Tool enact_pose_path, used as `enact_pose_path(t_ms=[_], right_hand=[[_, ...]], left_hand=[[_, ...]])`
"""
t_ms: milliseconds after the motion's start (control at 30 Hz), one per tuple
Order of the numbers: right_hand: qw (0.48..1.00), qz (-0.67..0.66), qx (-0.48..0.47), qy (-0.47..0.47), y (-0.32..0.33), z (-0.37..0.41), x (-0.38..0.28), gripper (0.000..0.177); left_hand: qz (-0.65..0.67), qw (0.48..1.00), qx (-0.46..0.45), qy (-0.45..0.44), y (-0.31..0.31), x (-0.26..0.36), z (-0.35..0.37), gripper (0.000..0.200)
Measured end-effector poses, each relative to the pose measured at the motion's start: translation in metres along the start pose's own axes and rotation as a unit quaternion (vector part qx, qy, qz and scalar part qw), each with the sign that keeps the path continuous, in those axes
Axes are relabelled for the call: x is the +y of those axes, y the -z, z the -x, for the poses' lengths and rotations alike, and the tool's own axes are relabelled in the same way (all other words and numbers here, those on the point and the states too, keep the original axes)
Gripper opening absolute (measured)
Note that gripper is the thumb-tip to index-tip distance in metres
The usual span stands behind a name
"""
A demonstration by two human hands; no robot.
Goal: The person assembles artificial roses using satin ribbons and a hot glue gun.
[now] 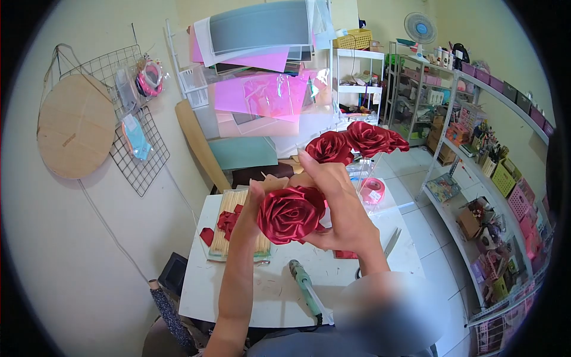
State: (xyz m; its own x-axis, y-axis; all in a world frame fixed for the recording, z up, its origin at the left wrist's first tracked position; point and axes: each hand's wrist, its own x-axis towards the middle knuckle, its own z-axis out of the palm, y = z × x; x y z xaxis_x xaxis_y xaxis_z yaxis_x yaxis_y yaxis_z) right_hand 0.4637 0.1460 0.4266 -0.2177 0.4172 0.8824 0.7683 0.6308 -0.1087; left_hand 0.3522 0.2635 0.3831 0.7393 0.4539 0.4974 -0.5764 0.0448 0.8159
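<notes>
A dark red satin ribbon rose (291,215) is held up over the white table, its open face toward me. My left hand (266,189) grips it from the left, thumb upright and fingers partly hidden behind the bloom. From the right, my right hand (345,208) closes around its edge, with the thumb low against the petals and the index finger raised. Beyond my hands stand more red roses (369,138) on thin stems. Loose red fabric petals (228,221) lie on a bundle of bamboo skewers (235,247) beside my left forearm.
A green glue gun (303,282) lies on the white table (202,291) near its front edge. Scissors (392,243) rest at the right, with a pink ribbon roll (373,190) farther back. Loaded metal shelves (440,149) line the right side; wrapping sheets (259,95) hang behind.
</notes>
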Motion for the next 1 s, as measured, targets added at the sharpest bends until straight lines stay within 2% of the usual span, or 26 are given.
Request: enact_pose_path(t_ms=[100, 200, 400, 533, 600, 833, 1000], right_hand=[[1.0, 0.014, -0.003, -0.009, 0.0, 0.0, -0.003, 0.091], [0.999, 0.032, -0.015, -0.01, 0.001, -0.002, -0.006, 0.09], [1.0, 0.005, -0.026, -0.005, 0.004, -0.003, -0.006, 0.091], [1.0, 0.016, -0.021, 0.0, 0.006, -0.003, -0.004, 0.09], [1.0, -0.001, -0.027, -0.004, 0.006, -0.003, -0.004, 0.09], [0.999, -0.021, -0.025, -0.005, 0.005, -0.004, -0.007, 0.088], [0.999, -0.034, 0.011, 0.007, 0.004, -0.003, -0.004, 0.088]], left_hand=[[-0.049, 0.998, -0.045, 0.01, 0.001, 0.005, -0.002, 0.076], [0.0, 1.0, -0.013, 0.027, 0.004, -0.003, -0.002, 0.069], [-0.033, 0.999, -0.013, 0.01, -0.01, 0.003, -0.007, 0.057], [-0.014, 1.0, -0.005, 0.025, -0.003, -0.006, -0.012, 0.055], [0.036, 0.999, -0.006, -0.016, -0.004, -0.011, -0.013, 0.056], [0.027, 1.0, 0.0, -0.002, -0.008, -0.009, -0.01, 0.056], [0.019, 1.0, 0.005, 0.008, -0.011, -0.005, -0.009, 0.055]])
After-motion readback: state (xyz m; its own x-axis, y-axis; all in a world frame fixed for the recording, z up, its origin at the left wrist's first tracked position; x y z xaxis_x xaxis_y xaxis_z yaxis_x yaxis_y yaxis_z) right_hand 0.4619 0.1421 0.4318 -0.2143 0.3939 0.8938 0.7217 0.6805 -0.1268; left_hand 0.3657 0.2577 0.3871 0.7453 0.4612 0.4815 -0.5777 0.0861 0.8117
